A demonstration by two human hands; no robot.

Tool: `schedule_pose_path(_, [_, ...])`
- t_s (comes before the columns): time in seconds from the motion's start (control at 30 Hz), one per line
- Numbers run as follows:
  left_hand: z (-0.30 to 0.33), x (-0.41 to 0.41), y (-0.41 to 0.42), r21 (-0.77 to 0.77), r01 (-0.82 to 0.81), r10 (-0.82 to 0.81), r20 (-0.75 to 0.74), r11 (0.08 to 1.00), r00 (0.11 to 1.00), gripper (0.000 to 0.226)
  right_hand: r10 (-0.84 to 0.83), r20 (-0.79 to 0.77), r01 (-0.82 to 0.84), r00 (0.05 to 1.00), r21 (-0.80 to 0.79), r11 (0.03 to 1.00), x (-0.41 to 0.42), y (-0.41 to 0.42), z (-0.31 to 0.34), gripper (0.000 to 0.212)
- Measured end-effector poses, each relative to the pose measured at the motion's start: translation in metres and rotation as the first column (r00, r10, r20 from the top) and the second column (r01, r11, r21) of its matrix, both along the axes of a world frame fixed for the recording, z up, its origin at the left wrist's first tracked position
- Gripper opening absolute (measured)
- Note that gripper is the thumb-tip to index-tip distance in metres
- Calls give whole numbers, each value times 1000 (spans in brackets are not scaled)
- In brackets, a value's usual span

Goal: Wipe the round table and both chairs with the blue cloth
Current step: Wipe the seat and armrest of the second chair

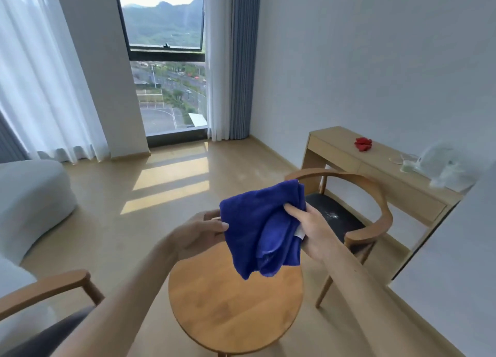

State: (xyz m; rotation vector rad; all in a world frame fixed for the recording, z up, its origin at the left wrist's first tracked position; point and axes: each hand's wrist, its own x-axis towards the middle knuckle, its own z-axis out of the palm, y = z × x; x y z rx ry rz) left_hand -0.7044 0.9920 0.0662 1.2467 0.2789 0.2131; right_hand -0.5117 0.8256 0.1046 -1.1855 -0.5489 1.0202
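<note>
Both hands hold the blue cloth [264, 228] above the round table [236, 308]: the left hand [200, 236] pinches its left edge, the right hand [311, 229] grips its right side.

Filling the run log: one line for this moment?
both hands: left hand, right hand hold blue cloth | above round wooden table | wiping: not started

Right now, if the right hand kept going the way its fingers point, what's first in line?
Nothing solid soon: right hand grips the cloth, fingers aimed up-left toward open floor. Depth unclear.
</note>
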Motion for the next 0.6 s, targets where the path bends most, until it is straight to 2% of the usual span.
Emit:
schedule_pose_path(0.1, [-8, 33, -19, 70, -135, 140, -72, 988, 987, 36, 29, -97, -31, 995, -14, 999, 30, -16, -3, 21])
schedule_pose_path(0.17, [-11, 50, -29, 137, -211, 225, -99, 968, 969, 37, 78, -70, -80, 994, -36, 996, 48, -25, -5, 27])
schedule_pose_path(0.27, [-7, 65, -36, 206, -309, 337, -118, 929, 934, 26, 104, 77, -92, 992, -150, 984, 67, -34, -12, 40])
schedule_pose_path(0.33, [-5, 70, -36, 279, -364, 410, -128, 889, 903, 20, 46, 210, 5, 977, -236, 972, 73, -34, -19, 34])
schedule_pose_path(0.47, [-4, 84, -35, 461, -398, 509, -141, 793, 849, 13, 6, 536, 167, 844, -274, 947, 85, -21, -31, 18])
schedule_pose_path(0.53, [-8, 91, -29, 537, -404, 553, -146, 741, 820, 13, 16, 573, 179, 820, -282, 943, 91, -13, -38, 20])
schedule_pose_path(0.6, [-14, 98, -21, 562, -422, 589, -148, 711, 794, 12, 5, 532, 185, 846, -303, 935, 98, -6, -46, 26])
